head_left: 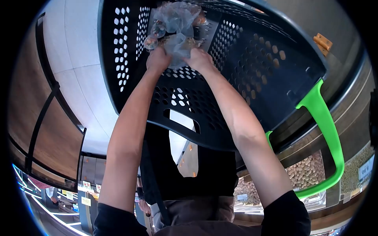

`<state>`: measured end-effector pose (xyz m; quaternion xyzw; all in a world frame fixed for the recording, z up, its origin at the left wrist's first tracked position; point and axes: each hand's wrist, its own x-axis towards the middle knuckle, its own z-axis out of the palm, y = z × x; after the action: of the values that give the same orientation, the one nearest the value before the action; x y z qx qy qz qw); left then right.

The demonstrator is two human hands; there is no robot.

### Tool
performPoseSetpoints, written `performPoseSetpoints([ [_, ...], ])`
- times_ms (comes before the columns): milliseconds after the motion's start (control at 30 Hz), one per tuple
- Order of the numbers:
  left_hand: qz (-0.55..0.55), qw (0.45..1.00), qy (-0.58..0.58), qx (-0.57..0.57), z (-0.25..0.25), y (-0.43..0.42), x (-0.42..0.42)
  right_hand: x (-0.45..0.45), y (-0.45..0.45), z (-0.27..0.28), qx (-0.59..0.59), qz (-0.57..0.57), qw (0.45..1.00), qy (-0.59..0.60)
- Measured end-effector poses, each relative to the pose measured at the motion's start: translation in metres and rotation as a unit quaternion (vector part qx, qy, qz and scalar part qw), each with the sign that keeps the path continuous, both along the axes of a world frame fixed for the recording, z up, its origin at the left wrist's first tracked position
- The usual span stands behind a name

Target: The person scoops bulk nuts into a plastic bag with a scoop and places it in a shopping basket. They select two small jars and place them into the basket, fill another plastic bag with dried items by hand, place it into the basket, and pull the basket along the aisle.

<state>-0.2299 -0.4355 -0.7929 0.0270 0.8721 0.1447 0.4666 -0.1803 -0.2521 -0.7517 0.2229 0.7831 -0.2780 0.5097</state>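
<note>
Both arms reach down into a dark grey perforated shopping basket. At its bottom, my left hand and my right hand close on opposite sides of a clear plastic bag. What the bag holds is hard to make out; something brownish shows through. Another clear plastic bag lies just beyond it, with reddish contents at its right. To the left of the gripped bag sit small round clear packages, close to my left hand. The fingertips are partly hidden by the plastic.
The basket's green handle hangs out on the right. Below it are bins of peanuts and other loose dry goods with price tags. A wooden-panelled stand with a black frame is on the left. Another person's hand shows at the lower middle.
</note>
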Motion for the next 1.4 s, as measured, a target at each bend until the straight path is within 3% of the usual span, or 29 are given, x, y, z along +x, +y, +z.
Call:
performPoseSetpoints([
  [67, 0.032, 0.999, 0.034, 0.008, 0.007, -0.006, 0.015, 0.019, -0.006, -0.006, 0.025, -0.003, 0.998, 0.051],
  [167, 0.035, 0.998, -0.030, -0.048, 0.023, -0.015, 0.019, 0.039, -0.005, -0.007, 0.070, -0.077, 0.993, 0.045],
  [267, 0.008, 0.998, -0.051, -0.033, 0.048, -0.026, 0.019, 0.060, 0.003, 0.011, 0.081, -0.128, 0.987, 0.049],
  [667, -0.027, 0.999, 0.004, -0.040, 0.183, -0.048, 0.027, 0.097, 0.016, 0.133, 0.111, -0.234, 0.965, 0.033],
  [800, 0.024, 0.994, 0.019, 0.102, 0.245, -0.048, 0.026, 0.107, 0.025, 0.201, 0.116, -0.299, 0.947, 0.026],
  [867, -0.012, 0.983, 0.074, 0.167, 0.275, -0.052, 0.025, 0.132, 0.027, 0.217, 0.057, -0.370, 0.927, 0.032],
  [933, 0.039, 0.976, 0.041, 0.209, 0.333, -0.047, 0.015, 0.150, 0.027, 0.264, -0.052, -0.466, 0.880, 0.077],
  [1033, 0.035, 0.957, 0.034, 0.286, 0.411, -0.049, 0.002, 0.176, 0.021, 0.332, -0.086, -0.512, 0.845, 0.124],
  [1133, 0.063, 0.924, -0.037, 0.374, 0.484, -0.059, 0.003, 0.206, 0.005, 0.411, -0.139, -0.519, 0.827, 0.165],
  [1200, 0.166, 0.848, -0.170, 0.474, 0.525, -0.055, 0.005, 0.226, -0.010, 0.461, -0.135, -0.517, 0.826, 0.178],
  [1233, 0.157, 0.834, -0.195, 0.492, 0.548, -0.056, 0.005, 0.235, -0.021, 0.484, -0.137, -0.535, 0.809, 0.200],
  [1400, 0.133, 0.763, -0.219, 0.594, 0.653, -0.027, 0.027, 0.286, -0.063, 0.564, -0.129, -0.633, 0.711, 0.277],
])
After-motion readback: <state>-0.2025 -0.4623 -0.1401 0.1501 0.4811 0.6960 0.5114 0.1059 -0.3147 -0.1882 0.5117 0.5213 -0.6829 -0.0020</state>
